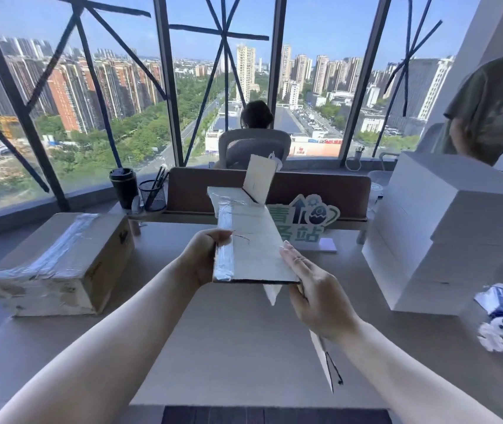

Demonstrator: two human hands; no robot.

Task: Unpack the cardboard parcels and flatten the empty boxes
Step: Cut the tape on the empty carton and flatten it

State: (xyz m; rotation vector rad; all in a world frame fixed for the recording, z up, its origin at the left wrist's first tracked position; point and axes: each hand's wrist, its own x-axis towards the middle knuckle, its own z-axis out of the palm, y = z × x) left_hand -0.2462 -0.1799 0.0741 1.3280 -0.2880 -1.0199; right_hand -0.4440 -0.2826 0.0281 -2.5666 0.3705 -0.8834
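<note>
Both hands hold a flattened cardboard box (250, 240) up above the tabletop (228, 347): the left hand (204, 258) grips its taped left edge, and the right hand (317, 292) grips the near right corner, fingers laid along the side. One flap stands up at its far end. To the left a taped cardboard parcel (60, 264) sits sealed on the tabletop; to the right rests a stack of white boxes (446, 237). Beyond stands a green sign (302, 221).
</note>
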